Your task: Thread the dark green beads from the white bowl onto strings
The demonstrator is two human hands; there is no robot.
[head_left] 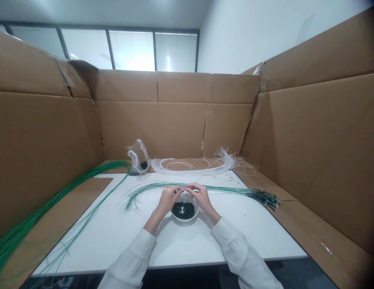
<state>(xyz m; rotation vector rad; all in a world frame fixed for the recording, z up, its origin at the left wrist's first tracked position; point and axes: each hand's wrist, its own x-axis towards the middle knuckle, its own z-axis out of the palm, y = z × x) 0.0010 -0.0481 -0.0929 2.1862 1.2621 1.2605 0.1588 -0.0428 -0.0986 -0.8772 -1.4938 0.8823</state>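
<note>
We are holding our left hand [170, 197] and right hand [201, 196] nearly fingertip to fingertip — clamped on what, we cannot tell — over the white bowl [184, 220], green strands [229, 188] running crosswise by both alike.

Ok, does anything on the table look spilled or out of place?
Possibly spilled: small dark bits lie scattered near the white strands, one more alone nearer the front, apart from the dark pieces in the bowl.

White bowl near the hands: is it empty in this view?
No, small dark pieces lie inside the white bowl, in front of the left hand and right hand.
</note>
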